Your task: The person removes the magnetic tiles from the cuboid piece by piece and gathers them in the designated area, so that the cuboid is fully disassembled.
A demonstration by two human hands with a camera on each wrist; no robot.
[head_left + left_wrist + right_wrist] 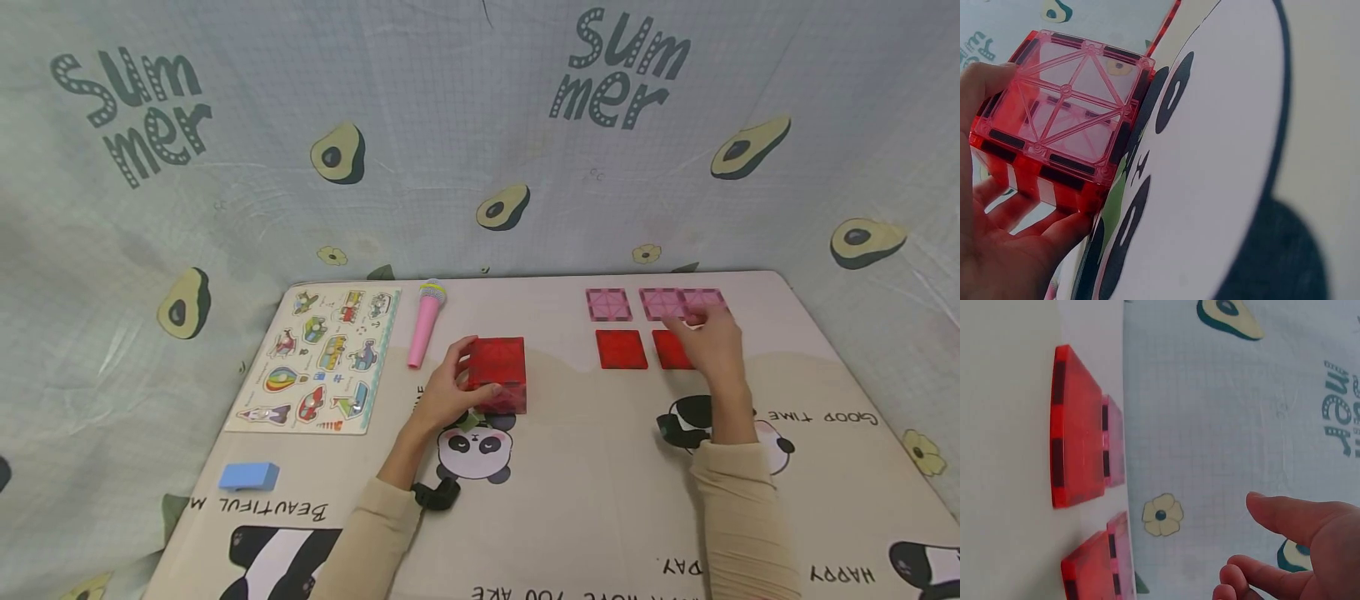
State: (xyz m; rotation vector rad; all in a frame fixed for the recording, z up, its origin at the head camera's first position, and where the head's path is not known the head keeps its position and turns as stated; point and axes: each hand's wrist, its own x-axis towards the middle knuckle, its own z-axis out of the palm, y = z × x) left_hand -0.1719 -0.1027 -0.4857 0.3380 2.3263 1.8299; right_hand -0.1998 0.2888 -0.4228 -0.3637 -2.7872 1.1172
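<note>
A box of red and pink magnetic tiles stands mid-table at a panda print. My left hand grips its left side, fingers behind and thumb at the near face. In the left wrist view, a pink tile forms one clear face of this box. My right hand is over the far right, beside a flat red tile and two adjoining pink tiles. Seen from the right wrist, its thumb and fingers are apart with nothing between them. Another red tile and pink tile lie to its left.
A vehicle picture puzzle board lies at the left, with a pink toy microphone beside it. Nearer me is a blue block. A patterned curtain hangs behind the table's far edge.
</note>
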